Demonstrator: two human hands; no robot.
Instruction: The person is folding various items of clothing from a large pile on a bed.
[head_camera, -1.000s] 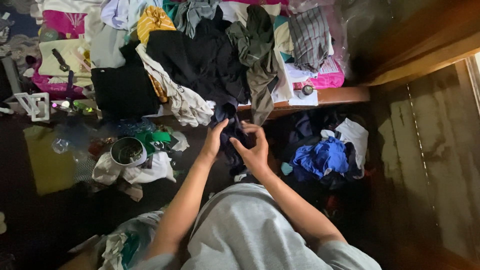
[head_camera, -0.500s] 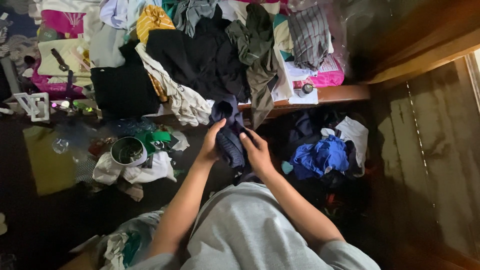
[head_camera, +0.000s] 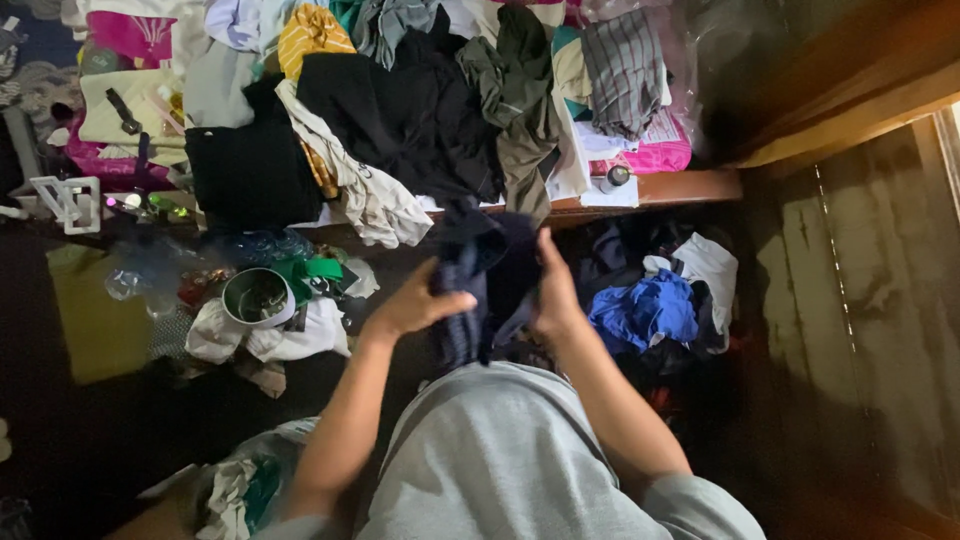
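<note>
Both my hands hold a dark navy garment (head_camera: 488, 280) up in front of my grey shirt. My left hand (head_camera: 418, 305) grips its left side, thumb across the cloth. My right hand (head_camera: 553, 290) clasps its right edge. The cloth hangs bunched between them, its lower part draping toward my chest. Just beyond it lies a bed (head_camera: 660, 188) heaped with clothes, a black garment (head_camera: 420, 110) and an olive one (head_camera: 520, 90) nearest.
A blue cloth (head_camera: 640, 310) and white cloth (head_camera: 710, 265) lie on the floor to the right. A metal pot (head_camera: 257, 297) sits among rags on the left. A wooden wall (head_camera: 860, 300) stands at the right. More clothes lie at my lower left (head_camera: 235, 490).
My hands have raised the navy garment and drawn apart, spreading it wider. It was bunched lower and tighter a second ago.
</note>
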